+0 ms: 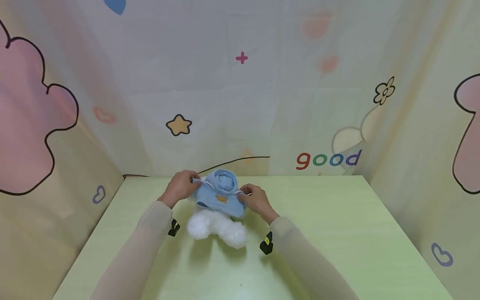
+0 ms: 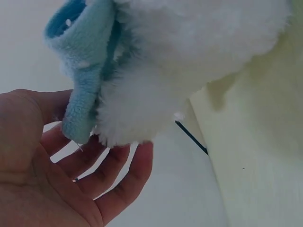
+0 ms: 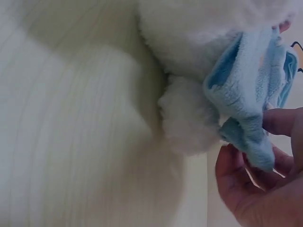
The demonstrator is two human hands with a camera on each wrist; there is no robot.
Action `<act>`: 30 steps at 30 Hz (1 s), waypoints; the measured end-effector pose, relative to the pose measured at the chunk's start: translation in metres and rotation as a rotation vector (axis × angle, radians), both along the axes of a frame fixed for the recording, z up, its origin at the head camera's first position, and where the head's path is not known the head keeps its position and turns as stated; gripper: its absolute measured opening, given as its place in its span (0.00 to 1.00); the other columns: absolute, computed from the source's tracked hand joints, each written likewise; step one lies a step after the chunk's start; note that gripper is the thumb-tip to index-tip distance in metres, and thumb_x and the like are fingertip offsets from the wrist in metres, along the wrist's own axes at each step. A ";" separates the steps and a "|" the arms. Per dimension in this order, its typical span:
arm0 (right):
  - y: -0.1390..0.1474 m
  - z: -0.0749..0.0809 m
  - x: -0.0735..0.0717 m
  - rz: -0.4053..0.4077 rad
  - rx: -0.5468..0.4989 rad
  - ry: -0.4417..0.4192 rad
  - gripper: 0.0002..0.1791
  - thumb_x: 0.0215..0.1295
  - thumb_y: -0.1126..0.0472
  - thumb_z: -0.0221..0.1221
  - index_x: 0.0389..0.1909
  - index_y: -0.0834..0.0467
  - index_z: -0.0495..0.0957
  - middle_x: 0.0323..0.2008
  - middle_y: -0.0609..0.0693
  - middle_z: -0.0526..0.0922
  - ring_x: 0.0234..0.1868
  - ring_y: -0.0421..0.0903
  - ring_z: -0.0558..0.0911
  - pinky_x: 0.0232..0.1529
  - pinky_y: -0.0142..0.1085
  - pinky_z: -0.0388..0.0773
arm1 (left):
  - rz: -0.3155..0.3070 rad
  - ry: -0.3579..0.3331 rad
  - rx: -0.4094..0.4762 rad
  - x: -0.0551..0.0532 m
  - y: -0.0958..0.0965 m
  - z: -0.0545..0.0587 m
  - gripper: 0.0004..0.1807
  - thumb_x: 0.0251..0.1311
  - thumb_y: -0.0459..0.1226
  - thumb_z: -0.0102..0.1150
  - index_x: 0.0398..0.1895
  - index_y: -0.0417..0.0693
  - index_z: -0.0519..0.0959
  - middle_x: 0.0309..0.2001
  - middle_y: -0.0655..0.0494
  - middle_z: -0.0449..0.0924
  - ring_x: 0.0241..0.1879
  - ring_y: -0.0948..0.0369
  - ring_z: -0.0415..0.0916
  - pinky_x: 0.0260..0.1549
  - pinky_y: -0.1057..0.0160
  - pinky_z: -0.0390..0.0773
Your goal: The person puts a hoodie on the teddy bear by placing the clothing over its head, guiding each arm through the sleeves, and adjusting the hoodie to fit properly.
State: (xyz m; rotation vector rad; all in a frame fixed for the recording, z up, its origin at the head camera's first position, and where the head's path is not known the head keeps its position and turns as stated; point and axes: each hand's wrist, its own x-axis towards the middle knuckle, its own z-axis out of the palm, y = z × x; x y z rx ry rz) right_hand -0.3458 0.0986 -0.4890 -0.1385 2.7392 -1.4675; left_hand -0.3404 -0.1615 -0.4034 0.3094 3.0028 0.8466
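Blue hoodie (image 1: 208, 198) spreads across the front of the white plush toy (image 1: 202, 224) on the counter (image 1: 318, 233), between my left hand (image 1: 181, 186) and right hand (image 1: 258, 200). Each pinches a sleeve (image 2: 84, 106); neither hand looks nearer. Sleeve line runs hand to hand, right end closer to me; plush legs (image 1: 234, 234) point my way.

Pale green tabletop (image 1: 330, 237) showing faint grain, fluffy white plush toy (image 1: 215, 221) resting on it, casting soft shadows.

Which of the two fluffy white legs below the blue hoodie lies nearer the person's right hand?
The right leg in the head view, nearer the right hand; the other leg lies nearer the left hand.
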 end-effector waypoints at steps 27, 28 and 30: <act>0.019 -0.004 0.010 0.028 -0.158 -0.143 0.18 0.66 0.50 0.62 0.52 0.56 0.79 0.49 0.54 0.82 0.42 0.45 0.82 0.36 0.38 0.83 | 0.008 -0.101 0.392 0.003 -0.011 -0.041 0.13 0.69 0.40 0.56 0.44 0.38 0.80 0.41 0.41 0.81 0.29 0.59 0.81 0.32 0.55 0.85; 0.022 -0.001 0.011 0.021 -0.147 -0.130 0.18 0.66 0.51 0.62 0.52 0.56 0.79 0.49 0.54 0.82 0.42 0.45 0.82 0.37 0.38 0.83 | 0.008 -0.114 0.406 0.004 -0.009 -0.042 0.14 0.69 0.41 0.55 0.45 0.38 0.80 0.42 0.42 0.81 0.30 0.60 0.81 0.32 0.56 0.85; 0.028 0.006 0.014 0.014 -0.113 -0.103 0.19 0.66 0.51 0.61 0.53 0.57 0.79 0.49 0.55 0.83 0.42 0.45 0.82 0.37 0.38 0.83 | 0.014 -0.142 0.445 0.005 -0.003 -0.043 0.14 0.69 0.41 0.56 0.46 0.39 0.80 0.43 0.43 0.81 0.32 0.59 0.81 0.34 0.55 0.85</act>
